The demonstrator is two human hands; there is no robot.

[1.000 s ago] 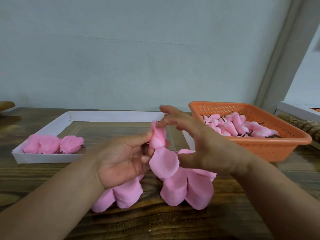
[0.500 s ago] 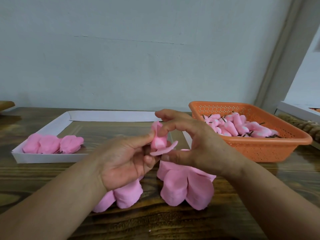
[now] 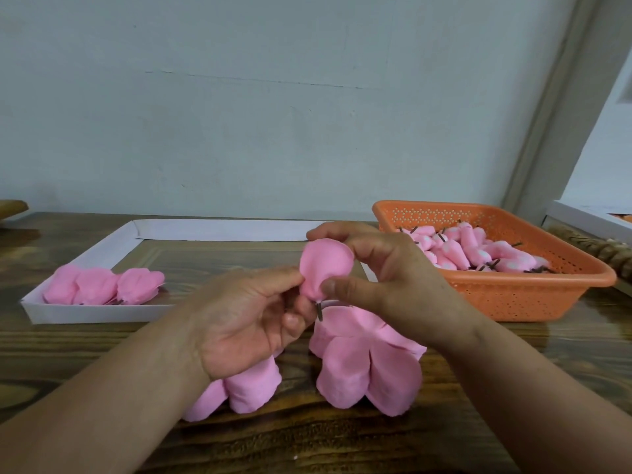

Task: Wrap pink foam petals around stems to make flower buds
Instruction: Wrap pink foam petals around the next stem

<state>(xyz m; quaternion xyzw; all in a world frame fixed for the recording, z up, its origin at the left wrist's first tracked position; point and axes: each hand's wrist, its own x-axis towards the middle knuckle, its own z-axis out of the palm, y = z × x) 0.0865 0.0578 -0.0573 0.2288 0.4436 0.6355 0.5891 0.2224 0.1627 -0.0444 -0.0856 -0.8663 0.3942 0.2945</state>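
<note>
Both hands meet above the wooden table (image 3: 342, 436) on a pink foam bud (image 3: 325, 266) whose short dark stem (image 3: 319, 311) sticks out below. My left hand (image 3: 246, 319) pinches the bud's lower part from the left with thumb and fingers. From the right, my right hand (image 3: 386, 275) presses a round pink petal against the bud with thumb and curled fingers. Loose pink petals (image 3: 369, 367) lie in a fan on the table under my hands, and more petals (image 3: 239, 388) show below my left palm.
An orange perforated basket (image 3: 513, 302) at the right holds several pink buds (image 3: 478, 254) with dark stems. A shallow white cardboard tray (image 3: 102, 313) at the left holds three pink flowers (image 3: 106, 285). A pale wall rises behind the table.
My right hand has lifted the hanging petal from below the bud up against it, so the petal now covers the bud's front. My left hand kept its hold.
</note>
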